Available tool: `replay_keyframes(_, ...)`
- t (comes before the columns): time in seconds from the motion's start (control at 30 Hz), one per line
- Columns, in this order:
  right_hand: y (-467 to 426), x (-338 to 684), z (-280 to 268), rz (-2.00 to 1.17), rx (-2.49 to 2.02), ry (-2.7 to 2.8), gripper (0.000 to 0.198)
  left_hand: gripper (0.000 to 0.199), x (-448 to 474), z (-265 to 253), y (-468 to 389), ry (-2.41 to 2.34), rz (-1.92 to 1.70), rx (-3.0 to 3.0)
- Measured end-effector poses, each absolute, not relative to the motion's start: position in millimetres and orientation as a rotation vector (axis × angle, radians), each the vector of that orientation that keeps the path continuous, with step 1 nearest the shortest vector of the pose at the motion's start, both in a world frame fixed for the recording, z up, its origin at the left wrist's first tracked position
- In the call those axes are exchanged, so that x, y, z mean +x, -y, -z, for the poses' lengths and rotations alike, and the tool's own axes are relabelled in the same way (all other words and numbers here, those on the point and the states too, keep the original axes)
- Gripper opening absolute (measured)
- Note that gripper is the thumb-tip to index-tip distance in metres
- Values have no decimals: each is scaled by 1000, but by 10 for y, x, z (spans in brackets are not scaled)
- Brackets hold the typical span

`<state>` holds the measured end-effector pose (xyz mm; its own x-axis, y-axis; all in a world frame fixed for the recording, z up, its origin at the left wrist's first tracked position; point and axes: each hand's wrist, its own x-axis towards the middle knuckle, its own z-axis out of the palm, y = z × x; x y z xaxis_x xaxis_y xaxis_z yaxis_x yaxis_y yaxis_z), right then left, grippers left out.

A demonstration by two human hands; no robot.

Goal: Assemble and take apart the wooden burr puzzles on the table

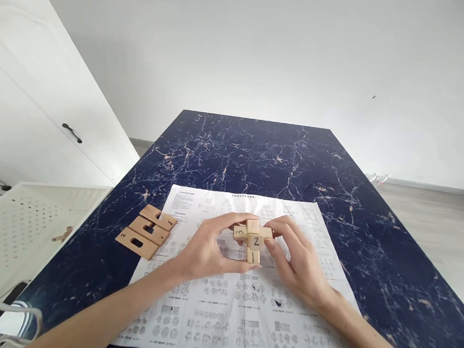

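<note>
A small wooden interlocking puzzle point(256, 243), a cross of numbered light-wood bars, is held between my two hands above a printed sheet. My left hand point(207, 246) grips it from the left, fingers at the top end and thumb at the bottom. My right hand point(298, 253) pinches the bar that sticks out to the right. The numbers 1, 2 and 3 show on the bar ends. Beneath lies the instruction sheet point(216, 289), covered in small diagrams. To the left, flat notched wooden pieces point(136, 243) with slots and numbers lie partly over the sheet's edge.
The dark blue marble-patterned table point(237, 153) reaches forward to a white wall. On the left stand a white cabinet point(52, 76) with a black handle and a perforated white basket point(25, 223) with a small wooden piece point(63, 234) in it. A white cable point(12, 304) loops at the lower left.
</note>
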<state>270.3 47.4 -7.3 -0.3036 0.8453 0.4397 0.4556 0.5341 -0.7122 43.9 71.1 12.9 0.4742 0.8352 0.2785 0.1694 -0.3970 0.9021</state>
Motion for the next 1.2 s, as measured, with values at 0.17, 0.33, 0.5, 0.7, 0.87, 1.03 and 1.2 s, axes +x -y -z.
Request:
replay_keyframes(0.17, -457, 2678, 11, -784, -1103, 1871, 29, 69, 428, -107, -727, -817, -979, 1943)
replay_keyframes(0.33, -472, 2694, 2, -953, -1118, 1787, 40, 66, 413, -73, -739, -793, -928, 2032)
replay_keyframes(0.5, -488, 2698, 2, -965, -1211, 1768, 40, 65, 418, -48, -740, -858, -874, 2070)
replay_keyframes(0.7, -501, 2708, -23, -1103, -1256, 1680, 46, 71, 437, -54, -743, -892, -848, 2066)
replay_keyframes(0.87, -587, 2783, -13, -1437, -1241, 1234, 52, 77, 437, -24, -751, -1024, -998, 2025)
replay_keyframes(1.03, -735, 2911, -36, -1669, -1030, 653, 35, 52, 421, 22, -764, -1135, -1093, 2103)
replay_keyframes(1.2, -831, 3028, 35, -1693, -751, 340, 26, 24, 357, -55, -694, -1213, -1044, 2340)
